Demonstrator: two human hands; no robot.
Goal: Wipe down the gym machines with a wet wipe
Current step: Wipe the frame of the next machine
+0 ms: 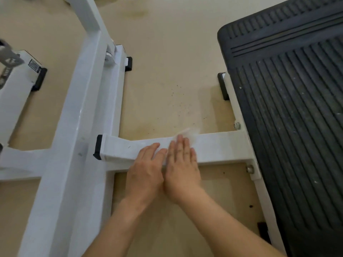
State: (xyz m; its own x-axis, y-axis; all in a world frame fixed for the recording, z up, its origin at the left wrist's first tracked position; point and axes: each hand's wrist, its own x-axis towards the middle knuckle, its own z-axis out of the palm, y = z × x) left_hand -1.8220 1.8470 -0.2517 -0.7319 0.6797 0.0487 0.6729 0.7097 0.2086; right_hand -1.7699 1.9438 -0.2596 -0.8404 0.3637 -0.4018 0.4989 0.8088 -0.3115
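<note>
On the crossbar (pixel 219 145), the right hand (pixel 182 164) lies flat, fingers straight, pressing the wipe (pixel 191 134) down. The left hand (pixel 146 169) rests flat alongside. Step in hand: wiping this bar. Next: probably slide along it, keeping even pressure.

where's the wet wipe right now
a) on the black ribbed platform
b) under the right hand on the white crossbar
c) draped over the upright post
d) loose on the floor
b: the wet wipe peeks out past the fingertips of the right hand, which presses flat on the white crossbar.
</note>
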